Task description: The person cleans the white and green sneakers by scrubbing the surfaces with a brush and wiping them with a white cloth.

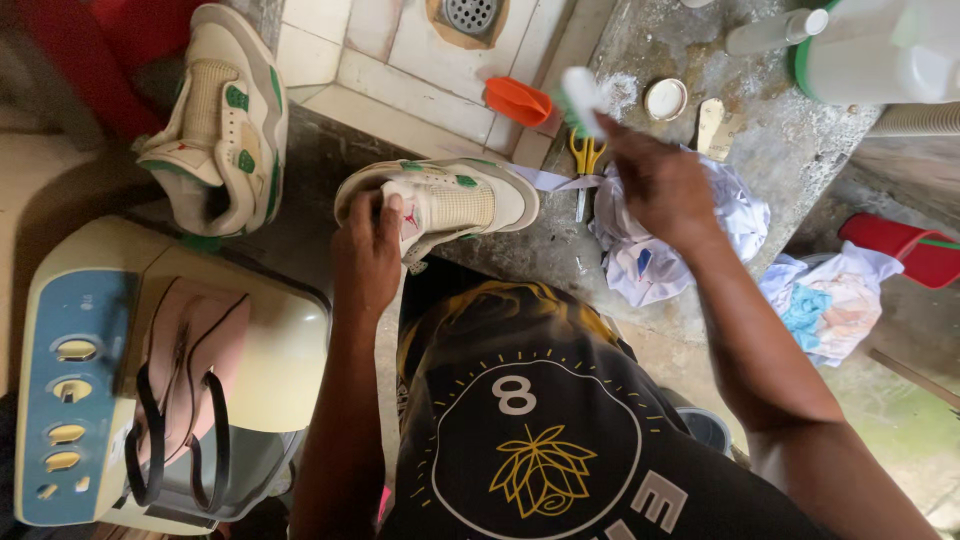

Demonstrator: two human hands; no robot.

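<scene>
At the near edge of the concrete ledge (760, 150), left hand (366, 255) closed over the heel of a cream-and-green sneaker (450, 205); right hand (655, 180) above a white cloth (640, 260), fingers wrapped around a green-handled brush (578, 100); yellow scissors (585, 160) just behind; second sneaker (220, 120) off the ledge, far left.

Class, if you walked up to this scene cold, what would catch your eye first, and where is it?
First, the cream and green sneaker at centre, gripped at the heel by the left hand. Just right of it, the right hand lifts a blurred brush above a crumpled white cloth. The matching second sneaker lies upper left, above a pale blue and cream washing machine.
</scene>
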